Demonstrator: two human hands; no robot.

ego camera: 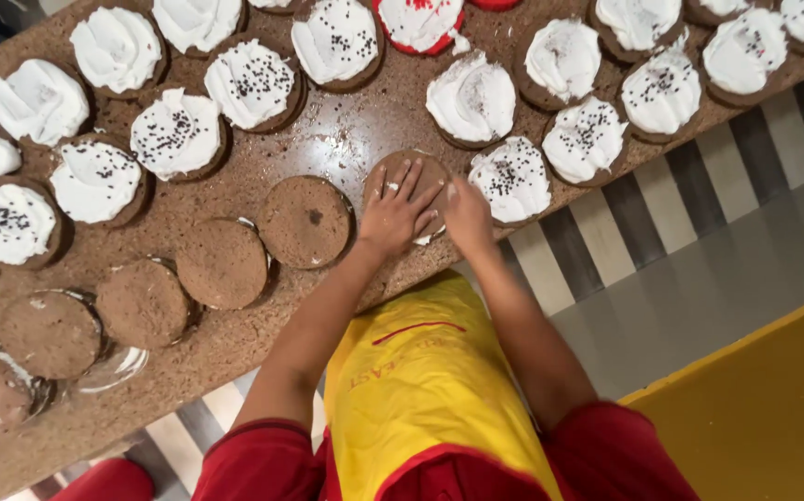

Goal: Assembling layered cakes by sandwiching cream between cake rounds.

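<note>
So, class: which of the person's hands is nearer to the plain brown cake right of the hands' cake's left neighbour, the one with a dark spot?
Left. The left hand lies beside the spotted cake; the right hand is farther off.

Red short sleeves (263,459) — yellow apron (430,380) (red-trimmed) — bare forearms.

Left hand (396,213) flat, right hand (466,215) beside.

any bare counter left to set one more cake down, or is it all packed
A bare patch of counter lies between the sprinkled frosted cakes, the plain frosted cake and the unfrosted rounds. A narrow strip runs along the near edge. The back rows are packed. Both hands, left and right, rest on one round.
</note>
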